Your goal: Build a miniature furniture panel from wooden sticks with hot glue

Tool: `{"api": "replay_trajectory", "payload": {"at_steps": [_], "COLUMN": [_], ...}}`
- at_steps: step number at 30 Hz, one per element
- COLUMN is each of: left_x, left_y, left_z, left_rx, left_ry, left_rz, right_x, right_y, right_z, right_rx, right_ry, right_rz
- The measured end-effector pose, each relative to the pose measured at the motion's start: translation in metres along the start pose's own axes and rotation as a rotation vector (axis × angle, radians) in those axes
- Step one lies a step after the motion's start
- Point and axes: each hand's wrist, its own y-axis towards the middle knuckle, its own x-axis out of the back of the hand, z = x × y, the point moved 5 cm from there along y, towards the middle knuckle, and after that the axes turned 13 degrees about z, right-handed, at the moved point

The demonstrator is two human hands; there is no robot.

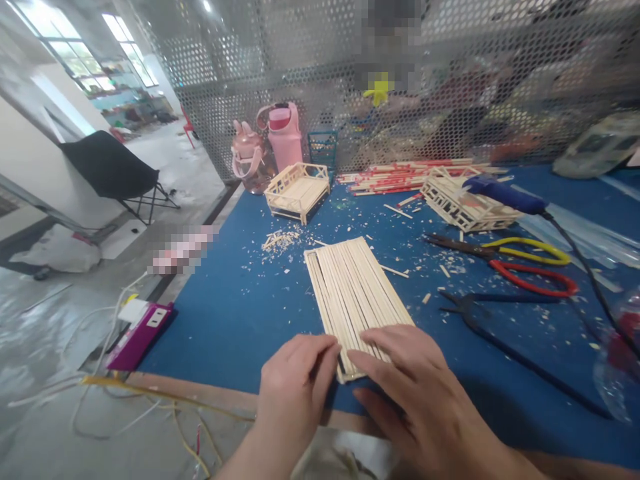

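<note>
A flat rectangular panel of pale wooden sticks [357, 287] laid side by side rests on the blue tabletop [225, 313]. A narrow dark gap runs along its left side. My left hand [297, 373] has thumb and fingertips pinched together at the panel's near left edge; any small piece between them is hidden. Across the near right part of the panel lies my right hand [420, 380], its fingers spread and fingertips touching the sticks.
Farther back stand a small stick-built bench [300, 190] and a stick frame [467, 200] with a blue glue gun [507, 195] on it. Red-handled scissors [500, 253] and dark pliers [500, 333] lie to the right. Red-tipped sticks [400, 177] line the mesh. A purple power strip [140, 333] sits left.
</note>
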Motion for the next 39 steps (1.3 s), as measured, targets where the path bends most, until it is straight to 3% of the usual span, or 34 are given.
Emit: {"api": "replay_trajectory", "payload": {"at_steps": [4, 8, 11, 13, 18, 20, 23, 29, 35, 39], "left_x": [-0.004, -0.007, -0.007, -0.009, -0.008, -0.009, -0.009, -0.010, -0.004, -0.001], "left_y": [-0.002, 0.004, 0.022, 0.040, 0.083, 0.092, 0.101, 0.105, 0.096, 0.091], "left_z": [0.011, 0.030, 0.047, 0.055, 0.064, 0.067, 0.073, 0.080, 0.081, 0.081], "left_rx": [0.209, 0.459, 0.694, 0.783, 0.797, 0.801, 0.806, 0.882, 0.908, 0.927], "left_ry": [-0.188, -0.558, -0.825, -0.916, -0.937, -0.936, -0.944, -0.992, -1.026, -1.017], "left_rz": [0.064, 0.122, 0.094, 0.140, 0.132, 0.114, 0.074, 0.051, 0.071, 0.102], "right_x": [-0.002, 0.001, -0.002, -0.007, -0.020, -0.015, -0.006, -0.001, -0.009, -0.008], "right_y": [0.003, 0.005, 0.005, 0.003, 0.000, 0.001, 0.007, 0.012, -0.003, -0.010], "right_z": [0.003, 0.001, -0.002, -0.005, -0.008, -0.007, -0.005, -0.005, -0.016, -0.021], "right_rx": [-0.009, 0.027, 0.030, 0.005, -0.015, 0.003, 0.023, 0.040, 0.068, 0.081], "right_ry": [-0.026, -0.030, -0.003, 0.032, 0.066, 0.052, 0.025, 0.027, 0.103, 0.142], "right_rz": [0.044, 0.057, 0.069, 0.025, -0.005, -0.052, 0.009, 0.087, -0.058, 0.030]}}
